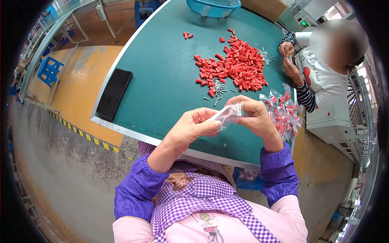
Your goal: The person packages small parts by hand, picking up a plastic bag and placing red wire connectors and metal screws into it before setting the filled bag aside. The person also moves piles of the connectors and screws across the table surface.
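A small clear plastic bag (230, 111) is stretched between my two hands above the near part of the green table. My left hand (190, 126) pinches its left side, thumb on top. My right hand (255, 115) grips the other end, with the fingers bent over the plastic. Whether anything lies inside the bag is hard to make out. Just beyond my hands are a heap of red plastic caps (243, 67) and a small pile of metal screws (219, 86). Filled clear bags with red caps (282, 111) lie to the right of my right hand.
A black phone (114, 94) lies by the left edge of the green table (158, 73). A blue basket (213, 8) stands at the far edge. More screws (265, 54) lie near a co-worker's hands (288, 58) on the right. A blue stool (50, 71) is on the floor.
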The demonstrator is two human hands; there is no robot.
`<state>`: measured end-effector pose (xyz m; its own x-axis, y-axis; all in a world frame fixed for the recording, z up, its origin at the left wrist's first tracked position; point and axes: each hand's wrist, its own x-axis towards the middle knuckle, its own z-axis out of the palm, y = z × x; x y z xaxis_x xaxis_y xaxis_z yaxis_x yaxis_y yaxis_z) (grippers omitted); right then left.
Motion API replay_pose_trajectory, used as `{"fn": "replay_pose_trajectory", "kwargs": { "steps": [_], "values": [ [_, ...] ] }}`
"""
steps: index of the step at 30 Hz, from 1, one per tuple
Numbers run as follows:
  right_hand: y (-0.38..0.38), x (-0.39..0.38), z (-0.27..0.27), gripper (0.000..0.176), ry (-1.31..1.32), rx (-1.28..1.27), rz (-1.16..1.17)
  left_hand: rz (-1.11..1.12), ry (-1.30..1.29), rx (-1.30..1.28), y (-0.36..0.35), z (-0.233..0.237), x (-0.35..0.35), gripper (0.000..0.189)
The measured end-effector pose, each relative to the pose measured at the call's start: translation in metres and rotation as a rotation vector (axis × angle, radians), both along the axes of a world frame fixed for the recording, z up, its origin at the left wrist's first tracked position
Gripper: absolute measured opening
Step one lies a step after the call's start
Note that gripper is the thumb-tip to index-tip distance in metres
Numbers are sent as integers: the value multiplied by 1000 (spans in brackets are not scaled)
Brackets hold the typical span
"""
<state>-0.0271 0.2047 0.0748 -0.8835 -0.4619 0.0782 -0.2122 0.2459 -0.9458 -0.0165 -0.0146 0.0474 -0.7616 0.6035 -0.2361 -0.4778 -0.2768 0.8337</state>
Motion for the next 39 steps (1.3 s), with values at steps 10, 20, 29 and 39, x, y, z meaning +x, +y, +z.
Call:
{"fn": "replay_pose_trajectory", "kwargs": {
  "steps": [10, 20, 29, 39],
  "values": [
    [1, -2, -5, 19, -6, 4, 24, 11, 16, 18, 6, -3, -1, 39],
    [-3, 6, -18, 15, 60, -338, -281, 77, -152, 195, 5, -7, -2, 38],
    [5, 4, -32, 17, -134, -456, -346, 99, 11, 107, 9, -3, 1, 35],
    [-11, 9, -25, 17, -87, -405, -378, 244, 63, -11, 16, -4, 0, 30]
  ]
}}
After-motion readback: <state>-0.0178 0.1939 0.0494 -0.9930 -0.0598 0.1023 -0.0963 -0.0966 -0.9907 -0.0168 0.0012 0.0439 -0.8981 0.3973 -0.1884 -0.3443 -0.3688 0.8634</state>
